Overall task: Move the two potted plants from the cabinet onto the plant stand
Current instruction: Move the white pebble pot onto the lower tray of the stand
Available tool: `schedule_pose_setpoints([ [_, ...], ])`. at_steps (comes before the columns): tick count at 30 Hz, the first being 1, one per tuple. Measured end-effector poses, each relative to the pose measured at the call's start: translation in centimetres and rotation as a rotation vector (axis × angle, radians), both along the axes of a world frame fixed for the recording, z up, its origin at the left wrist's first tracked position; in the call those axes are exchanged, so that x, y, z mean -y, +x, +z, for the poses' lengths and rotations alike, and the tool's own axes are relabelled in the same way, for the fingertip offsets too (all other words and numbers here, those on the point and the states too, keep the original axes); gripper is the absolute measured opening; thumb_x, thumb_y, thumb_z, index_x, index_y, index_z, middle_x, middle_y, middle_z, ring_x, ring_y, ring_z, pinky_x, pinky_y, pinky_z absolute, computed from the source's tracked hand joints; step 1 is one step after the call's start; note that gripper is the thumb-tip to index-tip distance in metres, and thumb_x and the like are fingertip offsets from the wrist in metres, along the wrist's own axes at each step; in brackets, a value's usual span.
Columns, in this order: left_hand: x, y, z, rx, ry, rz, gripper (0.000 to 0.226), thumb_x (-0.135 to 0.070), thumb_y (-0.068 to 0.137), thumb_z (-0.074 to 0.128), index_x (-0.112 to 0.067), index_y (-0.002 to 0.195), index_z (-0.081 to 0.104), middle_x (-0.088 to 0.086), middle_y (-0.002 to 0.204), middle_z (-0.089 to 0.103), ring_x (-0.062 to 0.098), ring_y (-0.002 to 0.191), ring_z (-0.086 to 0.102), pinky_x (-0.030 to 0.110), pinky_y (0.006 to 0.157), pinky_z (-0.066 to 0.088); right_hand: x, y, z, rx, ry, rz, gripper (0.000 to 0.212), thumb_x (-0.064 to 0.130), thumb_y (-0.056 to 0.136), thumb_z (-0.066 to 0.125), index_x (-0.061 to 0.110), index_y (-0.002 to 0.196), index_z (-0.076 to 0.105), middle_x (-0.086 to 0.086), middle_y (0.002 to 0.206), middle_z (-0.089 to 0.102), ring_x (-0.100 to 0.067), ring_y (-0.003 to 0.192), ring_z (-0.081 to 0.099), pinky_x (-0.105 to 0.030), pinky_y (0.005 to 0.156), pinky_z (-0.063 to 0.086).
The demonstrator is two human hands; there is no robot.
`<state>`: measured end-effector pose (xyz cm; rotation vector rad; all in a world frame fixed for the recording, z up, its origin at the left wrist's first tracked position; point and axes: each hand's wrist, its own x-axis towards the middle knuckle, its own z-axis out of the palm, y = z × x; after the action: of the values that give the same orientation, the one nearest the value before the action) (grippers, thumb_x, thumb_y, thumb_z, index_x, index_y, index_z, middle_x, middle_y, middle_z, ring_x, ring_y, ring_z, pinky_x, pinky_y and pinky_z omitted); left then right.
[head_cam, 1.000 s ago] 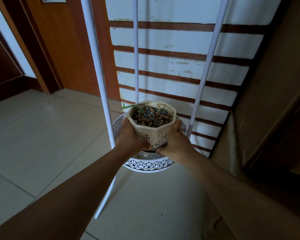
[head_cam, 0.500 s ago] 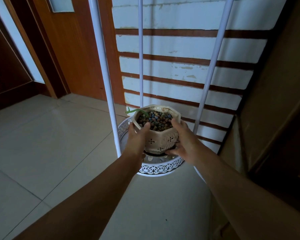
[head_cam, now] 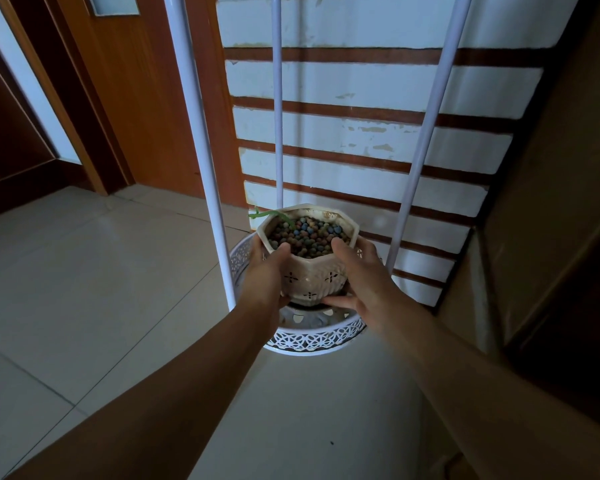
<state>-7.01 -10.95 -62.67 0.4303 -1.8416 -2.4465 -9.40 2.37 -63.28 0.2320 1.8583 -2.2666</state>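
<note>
A cream octagonal pot (head_cam: 310, 275) filled with coloured clay pebbles and a small green sprout sits in the round white lattice-rimmed tray (head_cam: 312, 339) of the plant stand. My left hand (head_cam: 265, 275) grips the pot's left side, thumb at the rim. My right hand (head_cam: 364, 278) holds the right side, fingers curled under the base. The pot's bottom looks to rest on the tray. Only one pot is in view.
Three white stand poles rise around the tray: a left pole (head_cam: 201, 150), a back pole (head_cam: 277, 98) and a right pole (head_cam: 426, 133). A striped white wall stands behind, a wooden door (head_cam: 129, 91) to the left, and a dark cabinet (head_cam: 568, 202) on the right. Pale floor tiles lie below.
The pot has gone down from above the tray's front rim into the tray. Both hands moved with it, and the thumbs shifted up to the rim.
</note>
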Motion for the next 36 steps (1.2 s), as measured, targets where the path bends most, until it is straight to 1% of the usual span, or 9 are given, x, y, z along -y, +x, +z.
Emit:
schedule_pose_setpoints([
  [10,0.0,-0.9,0.0,0.036,-0.082,0.072,0.035,-0.023,0.089,0.039,-0.034,0.122,0.047,-0.008,0.094,0.058,0.014,0.086,0.054,0.036,0.070,0.050,0.8,0.3,-0.4,-0.061,0.003,-0.036,0.052,0.041,0.085,0.060,0.032,0.127,0.032,0.005,0.118,0.042,-0.018,0.096,0.054,-0.040,0.066,0.058],
  [13,-0.2,-0.9,-0.1,0.043,-0.112,0.077,0.039,-0.023,0.089,0.038,-0.033,0.126,0.045,-0.008,0.093,0.057,0.014,0.085,0.054,0.037,0.073,0.051,0.6,0.3,-0.4,-0.068,0.022,-0.028,0.053,0.043,0.084,0.060,0.032,0.127,0.032,0.004,0.120,0.042,-0.019,0.097,0.055,-0.042,0.068,0.059],
  [18,-0.5,-0.8,-0.1,0.029,-0.189,0.096,0.041,-0.021,0.091,0.034,-0.032,0.130,0.041,-0.011,0.089,0.053,0.010,0.082,0.051,0.030,0.063,0.048,0.6,0.6,-0.3,-0.064,0.044,-0.027,0.054,0.045,0.083,0.060,0.032,0.128,0.032,0.003,0.122,0.041,-0.022,0.104,0.052,-0.045,0.073,0.058],
  [21,-0.6,-0.8,0.0,0.033,-0.200,0.099,0.044,-0.020,0.092,0.033,-0.031,0.134,0.038,-0.012,0.089,0.052,0.009,0.082,0.051,0.032,0.068,0.050,0.6,0.6,-0.2,-0.065,0.057,-0.036,0.054,0.044,0.083,0.061,0.032,0.128,0.033,0.003,0.120,0.040,-0.022,0.104,0.052,-0.043,0.071,0.058],
  [26,-0.6,-0.7,0.5,0.036,-0.240,0.109,0.045,-0.020,0.092,0.032,-0.031,0.136,0.036,0.000,0.101,0.053,0.013,0.085,0.052,0.038,0.076,0.052,0.8,0.5,-0.1,-0.067,0.037,-0.031,0.047,0.040,0.085,0.060,0.033,0.123,0.034,0.007,0.110,0.040,-0.006,0.081,0.051,-0.037,0.063,0.057],
  [28,-0.6,-0.6,0.5,0.049,-0.249,0.097,0.046,-0.021,0.092,0.032,-0.032,0.137,0.034,0.004,0.109,0.053,0.018,0.089,0.053,0.042,0.082,0.052,0.8,0.5,0.0,-0.058,0.041,-0.028,0.046,0.040,0.085,0.059,0.033,0.123,0.033,0.008,0.106,0.039,-0.005,0.080,0.050,-0.036,0.063,0.057],
  [31,-0.7,-0.5,0.6,0.058,-0.246,0.090,0.045,-0.023,0.092,0.033,-0.032,0.136,0.035,0.003,0.106,0.053,0.016,0.086,0.053,0.041,0.080,0.051,0.9,0.7,0.1,-0.047,0.048,-0.037,0.052,0.041,0.085,0.059,0.030,0.129,0.032,0.006,0.111,0.041,-0.009,0.084,0.052,-0.034,0.062,0.055],
  [34,-0.9,-0.2,0.7,0.069,-0.245,0.083,0.045,-0.029,0.094,0.037,-0.030,0.139,0.031,0.005,0.115,0.052,0.021,0.095,0.052,0.040,0.082,0.047,0.9,0.6,0.2,-0.043,0.084,-0.050,0.058,0.041,0.085,0.058,0.027,0.134,0.030,-0.003,0.129,0.047,-0.022,0.107,0.053,-0.046,0.084,0.053],
  [36,-1.2,0.2,1.1,0.085,-0.251,0.066,0.051,-0.034,0.095,0.039,-0.027,0.143,0.023,0.010,0.127,0.051,0.023,0.100,0.049,0.037,0.080,0.046,0.9,0.5,0.2,-0.027,0.123,-0.054,0.064,0.043,0.085,0.057,0.025,0.139,0.026,-0.007,0.139,0.045,-0.026,0.120,0.048,-0.047,0.099,0.044],
])
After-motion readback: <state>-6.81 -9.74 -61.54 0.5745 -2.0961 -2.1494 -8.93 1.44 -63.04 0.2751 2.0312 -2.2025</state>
